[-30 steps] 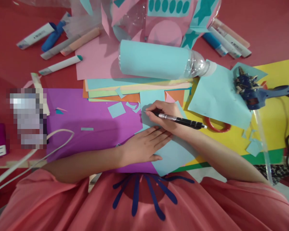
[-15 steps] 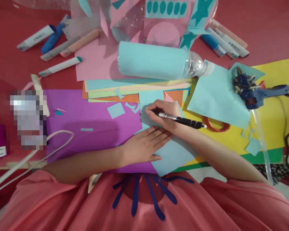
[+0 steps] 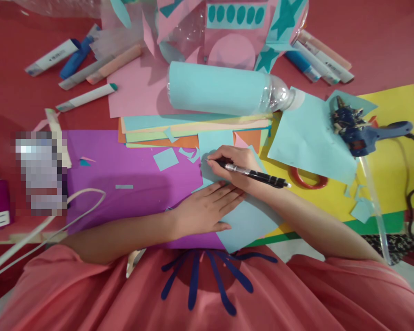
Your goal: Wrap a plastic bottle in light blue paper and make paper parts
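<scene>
My right hand [image 3: 232,161] is closed round a black pen [image 3: 258,174], its tip touching a light blue sheet of paper [image 3: 244,220] that lies over a purple sheet [image 3: 124,170]. My left hand [image 3: 207,209] lies flat on the same blue sheet, fingers stretched out and together, pressing it down just below the pen hand. Small blue paper scraps [image 3: 166,157] lie on the purple sheet to the left of the pen tip.
A plastic bottle wrapped in blue paper [image 3: 224,89] lies on a stack of coloured sheets [image 3: 193,128]. Several markers [image 3: 86,94] lie at the back left, more markers [image 3: 319,57] at the back right. A blue glue gun [image 3: 369,133] and red-handled scissors [image 3: 308,181] lie right. A white cable [image 3: 55,216] curves at left.
The pen and my right hand have shifted very slightly; my left hand stays flat on the blue sheet. The view has tilted a little.
</scene>
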`<state>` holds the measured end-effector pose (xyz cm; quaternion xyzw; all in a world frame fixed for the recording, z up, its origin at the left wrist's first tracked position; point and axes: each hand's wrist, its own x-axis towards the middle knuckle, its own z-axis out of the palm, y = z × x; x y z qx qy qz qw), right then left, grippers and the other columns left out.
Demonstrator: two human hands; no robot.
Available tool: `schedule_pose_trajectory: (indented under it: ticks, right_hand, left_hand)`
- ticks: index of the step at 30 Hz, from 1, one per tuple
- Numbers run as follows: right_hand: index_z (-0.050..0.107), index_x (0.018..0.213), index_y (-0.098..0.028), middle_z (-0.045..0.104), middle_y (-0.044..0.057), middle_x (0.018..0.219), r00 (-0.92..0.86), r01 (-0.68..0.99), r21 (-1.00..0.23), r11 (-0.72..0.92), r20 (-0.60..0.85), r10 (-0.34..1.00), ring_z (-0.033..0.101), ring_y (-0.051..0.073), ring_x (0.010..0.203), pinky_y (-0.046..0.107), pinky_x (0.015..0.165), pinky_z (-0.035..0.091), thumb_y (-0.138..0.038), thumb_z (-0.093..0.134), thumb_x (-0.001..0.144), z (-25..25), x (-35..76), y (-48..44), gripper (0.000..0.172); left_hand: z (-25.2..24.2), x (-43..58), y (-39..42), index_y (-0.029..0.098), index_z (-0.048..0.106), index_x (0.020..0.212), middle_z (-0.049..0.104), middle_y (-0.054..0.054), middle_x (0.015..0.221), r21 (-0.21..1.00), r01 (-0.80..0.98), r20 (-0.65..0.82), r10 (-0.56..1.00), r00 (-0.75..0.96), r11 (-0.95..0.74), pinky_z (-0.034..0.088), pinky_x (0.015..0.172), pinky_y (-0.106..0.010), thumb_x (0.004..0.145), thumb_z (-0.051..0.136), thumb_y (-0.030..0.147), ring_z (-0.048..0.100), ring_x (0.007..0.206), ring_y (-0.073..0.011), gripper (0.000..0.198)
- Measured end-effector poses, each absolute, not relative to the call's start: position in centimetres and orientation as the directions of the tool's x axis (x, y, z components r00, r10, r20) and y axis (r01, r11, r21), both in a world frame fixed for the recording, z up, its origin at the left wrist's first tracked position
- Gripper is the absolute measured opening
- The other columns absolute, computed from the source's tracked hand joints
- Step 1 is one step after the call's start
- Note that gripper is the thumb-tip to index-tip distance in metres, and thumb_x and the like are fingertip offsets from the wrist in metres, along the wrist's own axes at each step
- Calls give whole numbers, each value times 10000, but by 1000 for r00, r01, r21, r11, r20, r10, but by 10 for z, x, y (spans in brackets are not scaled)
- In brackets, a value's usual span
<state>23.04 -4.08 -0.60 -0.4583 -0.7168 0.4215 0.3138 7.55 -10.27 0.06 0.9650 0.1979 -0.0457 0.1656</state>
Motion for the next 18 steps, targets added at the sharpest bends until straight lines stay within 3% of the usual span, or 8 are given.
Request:
schedule_pose_trajectory:
  ticks: [18]
  right_hand:
    - [579, 687, -194, 649, 3, 648, -258, 464, -877, 123, -1, 966, 554, 98, 571, 243, 601, 482, -265, 539, 799, -4, 232, -38, 139]
  left_hand:
    - [1, 75, -102, 111, 312, 1508, 347, -92, 1578, 273, 394, -151, 365, 919, -878, 217, 1203, -352, 963, 431, 514, 311, 1470, -205, 687]
